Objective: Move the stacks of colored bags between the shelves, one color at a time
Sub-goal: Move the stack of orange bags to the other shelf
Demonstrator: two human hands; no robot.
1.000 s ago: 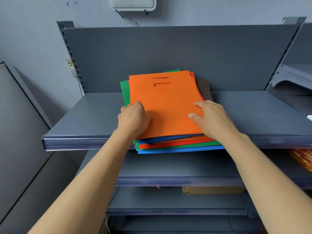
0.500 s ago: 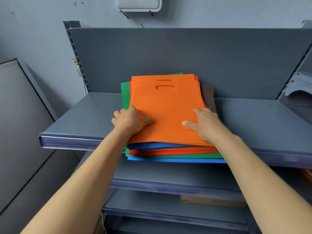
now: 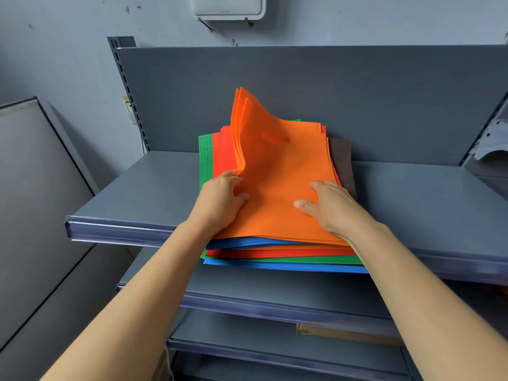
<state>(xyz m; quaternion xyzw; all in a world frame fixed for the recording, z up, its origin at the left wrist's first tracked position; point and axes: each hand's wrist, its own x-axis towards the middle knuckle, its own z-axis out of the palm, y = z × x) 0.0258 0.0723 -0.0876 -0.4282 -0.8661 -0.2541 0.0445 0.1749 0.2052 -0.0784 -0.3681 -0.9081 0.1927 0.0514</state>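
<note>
The left hand (image 3: 222, 199) pinches up one side of the orange bags (image 3: 280, 171) — the right hand (image 3: 327, 207) lies flat on top. Next, I think, lift only orange ones.

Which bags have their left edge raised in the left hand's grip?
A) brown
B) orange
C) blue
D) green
B: the left hand grips the orange bags, whose left edge curls up off the red bags beneath, while the right hand rests on top.

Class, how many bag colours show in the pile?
5: orange on top, blue beneath it, red and green lower, brown at the back right; others may be hidden.
</note>
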